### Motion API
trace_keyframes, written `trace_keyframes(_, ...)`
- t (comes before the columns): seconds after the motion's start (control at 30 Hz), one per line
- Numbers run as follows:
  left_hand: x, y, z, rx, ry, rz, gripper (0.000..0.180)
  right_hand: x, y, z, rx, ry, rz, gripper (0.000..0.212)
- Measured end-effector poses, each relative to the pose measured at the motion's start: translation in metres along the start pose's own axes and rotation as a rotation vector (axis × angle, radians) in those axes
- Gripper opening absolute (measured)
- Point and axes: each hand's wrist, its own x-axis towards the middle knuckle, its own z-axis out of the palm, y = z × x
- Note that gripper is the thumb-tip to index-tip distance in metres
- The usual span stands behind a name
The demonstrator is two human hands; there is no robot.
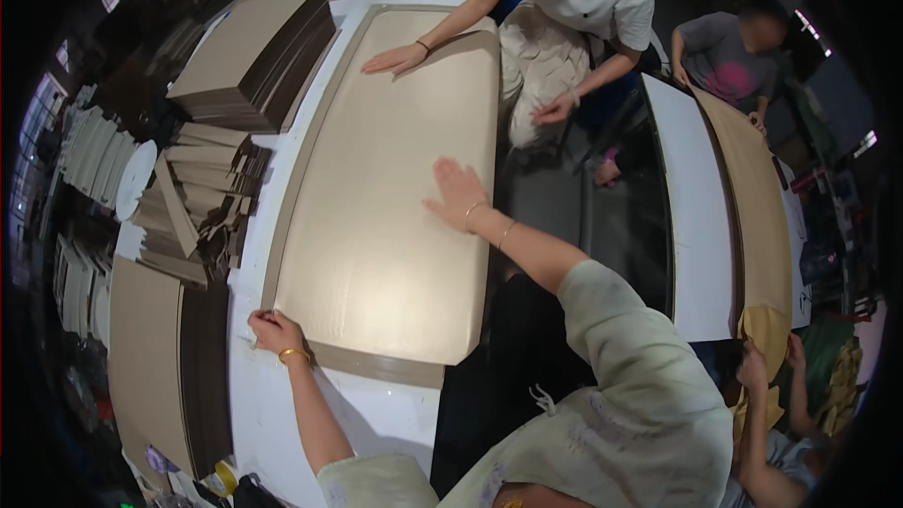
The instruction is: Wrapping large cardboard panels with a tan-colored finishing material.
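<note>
A long, smooth beige sheet (386,226) lies over a larger grey-brown board (376,364), whose edge shows along the left and near sides. My right hand (458,193) is spread, palm down, on or just over the middle right of the sheet, slightly blurred. At the board's near left corner my left hand (273,331) has its fingers curled in; whatever they grip is too small to make out. Across from me, a person's hand (395,59) rests flat on the sheet's far part. That person's other hand (555,110) hangs beside the table.
The board lies on a white table (329,414). Stacked boards (254,56) stand at the far left, with cardboard strips (193,198) and another board stack (146,357) nearer me. At right, people handle a brown sheet (748,198) along a second white table (691,226).
</note>
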Motion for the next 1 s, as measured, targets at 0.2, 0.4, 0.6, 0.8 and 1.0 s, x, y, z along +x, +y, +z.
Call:
trace_keyframes(0.2,0.001,-0.014,-0.002,-0.102,0.026,0.019,0.024,0.056,0.003,0.0,0.001,0.003,0.503,0.086)
trace_keyframes(0.4,-0.001,0.006,-0.001,-0.084,0.077,0.025,0.021,0.055,-0.086,0.023,0.126,0.103,-0.053,0.089)
trace_keyframes(0.6,0.0,-0.006,-0.007,-0.08,0.021,0.002,0.023,0.064,0.003,-0.002,0.082,0.108,0.236,0.091)
trace_keyframes(0.8,-0.001,-0.002,-0.004,-0.163,0.009,-0.091,0.026,0.047,0.025,-0.004,0.006,0.124,0.518,0.091)
trace_keyframes(1.0,-0.001,0.01,-0.008,-0.053,-0.005,-0.074,0.024,0.023,-0.058,0.006,0.004,-0.019,-0.448,0.076)
